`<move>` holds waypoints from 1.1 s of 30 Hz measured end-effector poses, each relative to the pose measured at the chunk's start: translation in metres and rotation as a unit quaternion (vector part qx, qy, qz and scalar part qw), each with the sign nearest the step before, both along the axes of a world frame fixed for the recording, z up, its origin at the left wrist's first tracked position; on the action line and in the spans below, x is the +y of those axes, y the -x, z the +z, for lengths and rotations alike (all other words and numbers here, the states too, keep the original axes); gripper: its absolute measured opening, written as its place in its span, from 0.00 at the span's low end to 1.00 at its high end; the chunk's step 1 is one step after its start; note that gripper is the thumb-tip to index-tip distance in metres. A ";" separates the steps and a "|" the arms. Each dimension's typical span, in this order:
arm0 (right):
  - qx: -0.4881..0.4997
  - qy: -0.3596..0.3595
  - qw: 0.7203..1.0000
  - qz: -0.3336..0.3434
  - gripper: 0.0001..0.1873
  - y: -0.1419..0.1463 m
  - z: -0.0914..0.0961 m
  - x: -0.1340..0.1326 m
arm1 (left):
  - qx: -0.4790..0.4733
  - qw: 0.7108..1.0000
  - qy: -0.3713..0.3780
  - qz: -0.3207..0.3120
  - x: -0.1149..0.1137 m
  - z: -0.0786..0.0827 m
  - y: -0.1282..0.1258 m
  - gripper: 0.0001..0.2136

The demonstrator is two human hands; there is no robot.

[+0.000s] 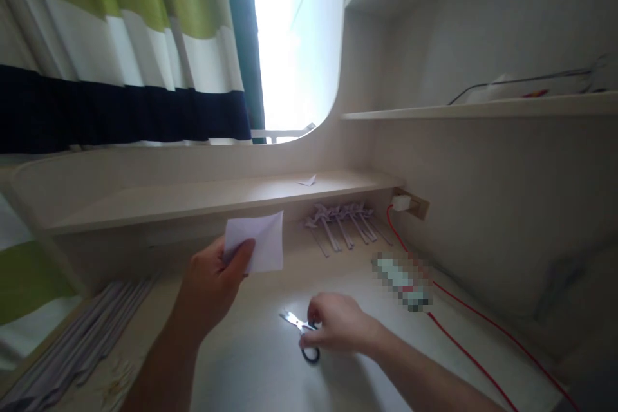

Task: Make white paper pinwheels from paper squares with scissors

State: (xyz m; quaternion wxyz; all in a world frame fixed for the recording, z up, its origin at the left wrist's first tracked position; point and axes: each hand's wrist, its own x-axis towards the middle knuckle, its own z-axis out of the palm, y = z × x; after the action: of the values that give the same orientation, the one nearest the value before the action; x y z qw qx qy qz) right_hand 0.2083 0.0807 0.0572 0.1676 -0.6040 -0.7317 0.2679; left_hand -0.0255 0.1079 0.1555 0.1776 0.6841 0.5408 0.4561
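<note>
On worktop (255, 367), pinching paper square (267, 240) in left hand (212, 278) and scissors (295, 320) in right hand (338, 323), at risk of creasing from overtight pressure or nicks from careless turning.

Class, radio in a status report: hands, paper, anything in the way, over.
Left hand pinching white paper, up off the desk. Right hand on scissors, at the handles. Pinwheels farther back, not between the hands.

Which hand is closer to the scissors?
The right hand: it touches the scissors at their handles. The left hand is farther off, to the left of them, holding a pale paper square.
</note>
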 end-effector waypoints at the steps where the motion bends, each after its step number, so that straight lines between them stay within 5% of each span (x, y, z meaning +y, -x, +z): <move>1: -0.045 0.009 0.999 0.002 0.22 0.002 -0.006 -0.002 | -0.031 0.999 0.008 0.007 -0.002 0.001 -0.002 0.19; 8: -0.208 0.050 0.977 0.016 0.21 0.012 -0.015 0.002 | -0.156 0.988 -0.010 -0.002 -0.002 0.010 -0.020 0.15; 18: -0.245 0.051 0.968 0.034 0.20 0.011 -0.021 0.016 | -0.202 0.977 -0.017 -0.065 0.001 0.023 -0.026 0.17; 26: -0.080 0.103 0.990 0.050 0.11 -0.010 -0.020 0.062 | -0.198 0.979 -0.025 -0.039 -0.001 0.033 -0.012 0.18; 30: 0.085 0.087 0.992 0.045 0.18 -0.012 0.013 0.089 | -0.218 0.976 0.002 0.011 0.001 0.035 -0.009 0.17; 33: 0.231 0.007 0.972 0.032 0.28 -0.010 0.050 0.098 | -0.206 0.978 0.006 0.030 0.008 0.033 -0.005 0.16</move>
State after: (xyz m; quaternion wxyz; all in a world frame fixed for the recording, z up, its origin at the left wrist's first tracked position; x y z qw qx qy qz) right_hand 0.2180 0.1788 0.1076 0.3190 -0.5035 -0.6901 0.4106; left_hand -0.0206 0.1156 0.1890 0.2759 0.5577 0.5156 0.5890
